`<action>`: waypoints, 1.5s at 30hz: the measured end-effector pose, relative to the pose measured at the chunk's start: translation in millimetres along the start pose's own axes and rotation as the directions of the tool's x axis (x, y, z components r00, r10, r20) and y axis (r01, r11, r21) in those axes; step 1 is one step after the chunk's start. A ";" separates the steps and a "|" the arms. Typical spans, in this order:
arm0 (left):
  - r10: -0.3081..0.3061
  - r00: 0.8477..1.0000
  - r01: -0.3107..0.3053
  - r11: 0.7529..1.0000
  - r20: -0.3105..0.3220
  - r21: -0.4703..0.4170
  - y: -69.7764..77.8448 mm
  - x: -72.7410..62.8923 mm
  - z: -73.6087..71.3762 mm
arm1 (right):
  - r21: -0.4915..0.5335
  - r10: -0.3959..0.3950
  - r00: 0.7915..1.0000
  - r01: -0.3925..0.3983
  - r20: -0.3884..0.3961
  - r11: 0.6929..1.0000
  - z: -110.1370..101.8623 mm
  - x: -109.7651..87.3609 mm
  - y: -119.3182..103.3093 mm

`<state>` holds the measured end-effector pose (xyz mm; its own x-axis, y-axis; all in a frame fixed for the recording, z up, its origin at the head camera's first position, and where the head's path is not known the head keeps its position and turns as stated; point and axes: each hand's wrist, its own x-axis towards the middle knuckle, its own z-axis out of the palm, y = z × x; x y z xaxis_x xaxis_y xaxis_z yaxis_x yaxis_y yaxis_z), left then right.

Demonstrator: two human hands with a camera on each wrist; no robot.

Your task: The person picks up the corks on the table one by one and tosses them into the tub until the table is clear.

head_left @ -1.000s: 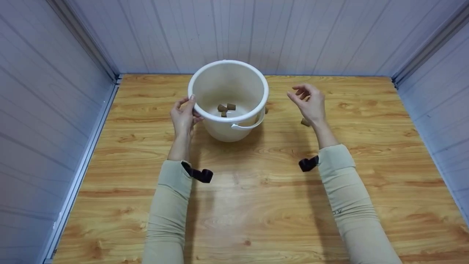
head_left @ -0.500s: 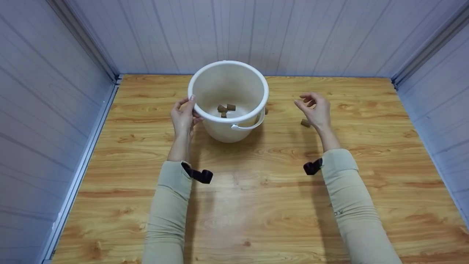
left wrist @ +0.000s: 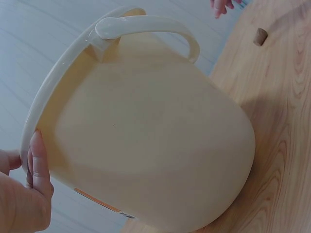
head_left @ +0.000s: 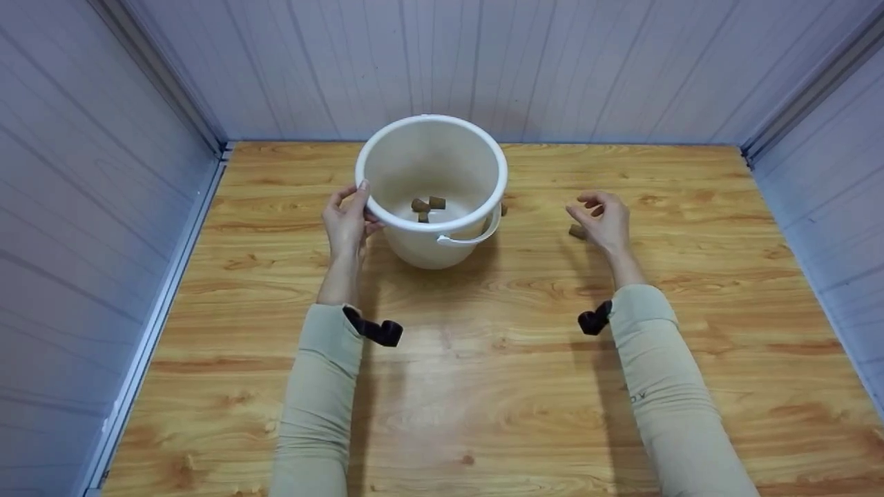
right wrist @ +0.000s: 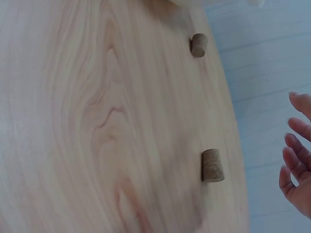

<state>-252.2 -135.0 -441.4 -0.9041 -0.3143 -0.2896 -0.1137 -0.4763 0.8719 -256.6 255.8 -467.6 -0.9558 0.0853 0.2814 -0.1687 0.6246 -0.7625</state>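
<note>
A white bucket (head_left: 431, 252) stands near the back of the table, its handle (head_left: 476, 239) hanging down at the front right. My left hand (head_left: 345, 224) pinches its rim on the left side, thumb on top and fingers below; the left wrist view shows this hand (left wrist: 24, 194) at the rim too. Three brown corks (head_left: 437, 202) lie at the bottom of the bucket. Over the table to the right, my right hand (head_left: 604, 221) hovers with loosely bent fingers and nothing in them. Just below its fingertips lies another cork (head_left: 577, 231). One more cork (right wrist: 198, 45) sits beside the bucket, partly hidden in the head view.
The wood-grain table (head_left: 456, 386) is bounded by pale panel walls (head_left: 442, 62) at the back and both sides. Black camera mounts (head_left: 383, 333) stick out from both sleeve cuffs.
My right hand has moved away from the bucket, rightward, down and closer to the cork on the table. The left hand and the bucket have stayed in place.
</note>
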 end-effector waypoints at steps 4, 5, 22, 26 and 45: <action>-0.040 0.999 0.042 0.997 -0.034 0.067 25.8 -32.0 12.3 | -0.018 0.039 0.999 -0.038 0.025 0.999 0.7 -2.9 9.4; -0.051 0.998 0.053 0.996 -0.032 0.067 26.1 -31.0 11.9 | -0.025 0.052 0.998 -0.051 0.032 0.998 0.7 -3.8 11.2; -0.018 1.000 0.017 0.999 0.023 0.032 32.4 -41.5 11.3 | -0.026 0.241 0.967 -0.240 0.084 0.970 5.1 -15.3 34.5; -0.017 1.000 0.017 0.999 0.018 0.034 37.0 -47.6 13.7 | -0.039 0.257 0.962 -0.255 0.086 0.966 7.1 -18.0 40.4; 0.015 1.000 -0.015 0.999 0.001 0.046 6.1 -7.1 2.0 | -0.046 0.305 0.949 -0.302 0.082 0.952 12.5 -19.8 50.5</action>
<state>-247.3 -134.1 -433.3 -0.9060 -0.3206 -0.2764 -0.1191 -0.4337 0.8932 -249.2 276.0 -518.9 -0.9781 0.2079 -0.0132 0.1392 0.6047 -0.7842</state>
